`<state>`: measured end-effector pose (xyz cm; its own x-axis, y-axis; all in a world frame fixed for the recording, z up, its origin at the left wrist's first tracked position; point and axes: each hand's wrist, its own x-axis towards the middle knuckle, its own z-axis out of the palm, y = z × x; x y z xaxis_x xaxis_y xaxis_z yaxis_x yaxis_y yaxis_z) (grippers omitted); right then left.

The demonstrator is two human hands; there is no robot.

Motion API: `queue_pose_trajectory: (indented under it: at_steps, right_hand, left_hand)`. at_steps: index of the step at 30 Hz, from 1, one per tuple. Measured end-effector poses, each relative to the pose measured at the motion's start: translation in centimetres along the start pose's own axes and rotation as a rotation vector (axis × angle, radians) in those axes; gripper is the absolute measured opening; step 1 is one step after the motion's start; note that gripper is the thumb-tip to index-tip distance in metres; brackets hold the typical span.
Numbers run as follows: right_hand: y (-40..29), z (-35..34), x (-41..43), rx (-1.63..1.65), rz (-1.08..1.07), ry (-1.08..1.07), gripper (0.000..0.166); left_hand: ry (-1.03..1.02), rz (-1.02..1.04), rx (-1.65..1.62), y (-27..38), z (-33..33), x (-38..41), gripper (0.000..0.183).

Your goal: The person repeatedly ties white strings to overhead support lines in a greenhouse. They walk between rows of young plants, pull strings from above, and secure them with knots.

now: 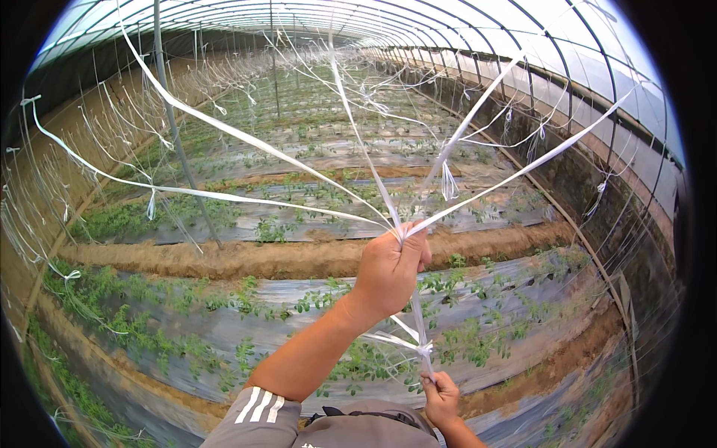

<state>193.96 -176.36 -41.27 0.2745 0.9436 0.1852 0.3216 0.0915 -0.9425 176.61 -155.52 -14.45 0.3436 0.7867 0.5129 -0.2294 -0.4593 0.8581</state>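
Note:
My left hand (pixel 391 270) is raised in front of me, its fingers closed round a gathered bunch of white plastic twine (pixel 386 193). Several strands fan out upward from this fist to the left, ahead and to the right. Below the fist the bunch runs down to a knot (pixel 424 349) with loose ends sticking out to its left. My right hand (pixel 442 396), low near my waist, pinches the twine just under that knot. What lies inside my left palm is hidden.
Rows of young green plants (pixel 246 291) grow through plastic mulch film (pixel 313 288), with a bare soil ridge (pixel 224 260) across. A metal post (pixel 178 134) stands at left. Other knotted twines (pixel 450 182) hang about. Arched greenhouse ribs (pixel 498 28) curve overhead; a low wall (pixel 560 173) runs along the right.

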Motion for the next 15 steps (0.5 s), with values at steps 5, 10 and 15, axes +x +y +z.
queue_pose_trajectory:
  at_steps: [5, 10, 15]
  right_hand:
    - [-3.1, 0.1, 2.0, 0.716, 0.158, 0.446, 0.036]
    - [2.0, -5.3, -3.9, 0.363, 0.251, 0.544, 0.036]
    - [12.5, -4.6, -16.9, -0.309, 0.819, 0.501, 0.027]
  left_hand:
    - [-0.144, 0.016, 0.282, -4.6, -1.8, -3.8, 0.053]
    - [-0.157, 0.09, 0.402, -11.4, -5.1, -8.7, 0.1]
    - [0.319, -0.035, 0.318, -21.9, -10.7, -18.7, 0.025]
